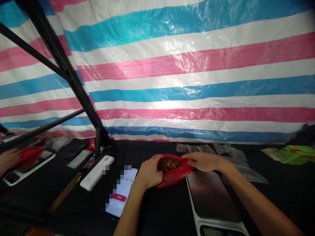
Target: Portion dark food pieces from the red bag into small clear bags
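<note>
Bag (pixel 172 180) of thin red plastic sits between your two hands, over the middle of the bench (pixel 164 213), its mouth spread wide. Whether its underside touches the bench, you cannot tell from here. Inside lie dried brown bits (pixel 169 164), in plain view. Your left hand (pixel 149 171) has its fingers clamped on the bag's left rim, while your right hand (pixel 205 161) pinches the right rim between thumb and fingers.

Just beside the bag, to its right, you have a scale (pixel 214 195) with a dark, shiny plate. Behind your right hand lie small clear packets (pixel 197 148) with brown contents, and right of them, flat clear bags (pixel 246 169). Farther right is a green packet (pixel 296 154).

Left of your left forearm, a phone (pixel 122 193) lies with its screen lit; past it is a long white box (pixel 97 172). Beyond the black frame (pixel 59 60), a co-worker's hand (pixel 10 160) touches another red bag (pixel 29 157). Behind everything hangs a striped sheet (pixel 197 72).
</note>
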The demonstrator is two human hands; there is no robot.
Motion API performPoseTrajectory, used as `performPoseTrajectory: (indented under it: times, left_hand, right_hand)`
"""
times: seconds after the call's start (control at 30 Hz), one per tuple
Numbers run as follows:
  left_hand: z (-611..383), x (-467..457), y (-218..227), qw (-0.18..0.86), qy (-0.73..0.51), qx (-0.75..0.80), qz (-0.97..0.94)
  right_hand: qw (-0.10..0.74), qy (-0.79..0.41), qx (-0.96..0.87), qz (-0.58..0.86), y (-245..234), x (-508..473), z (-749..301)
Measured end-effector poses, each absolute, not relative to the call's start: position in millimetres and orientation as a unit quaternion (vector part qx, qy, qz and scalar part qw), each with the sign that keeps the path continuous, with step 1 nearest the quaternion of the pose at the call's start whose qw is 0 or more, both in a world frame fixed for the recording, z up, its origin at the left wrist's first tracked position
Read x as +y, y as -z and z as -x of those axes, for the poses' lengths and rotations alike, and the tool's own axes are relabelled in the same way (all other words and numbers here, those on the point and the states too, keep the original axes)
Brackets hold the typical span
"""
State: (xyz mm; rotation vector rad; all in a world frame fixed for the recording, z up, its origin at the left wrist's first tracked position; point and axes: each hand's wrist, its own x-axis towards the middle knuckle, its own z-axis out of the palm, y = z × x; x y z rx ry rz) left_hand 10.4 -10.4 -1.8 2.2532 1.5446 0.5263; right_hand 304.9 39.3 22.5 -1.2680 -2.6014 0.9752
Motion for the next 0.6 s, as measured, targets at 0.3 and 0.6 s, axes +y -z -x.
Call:
performPoseTrajectory:
  times: [0.3, 0.6]
  left_hand:
    - [-3, -9, -2, 0.118, -0.23, 0.554, -0.791]
    - [-15, -7, 3, 0.073, -0.391, 0.424, -0.813]
  right_hand:
    - [0.269, -0.192, -0.805, 0.493, -52, 51, -334]
    - [0.048, -0.059, -0.774, 0.629, -19, 66, -358]
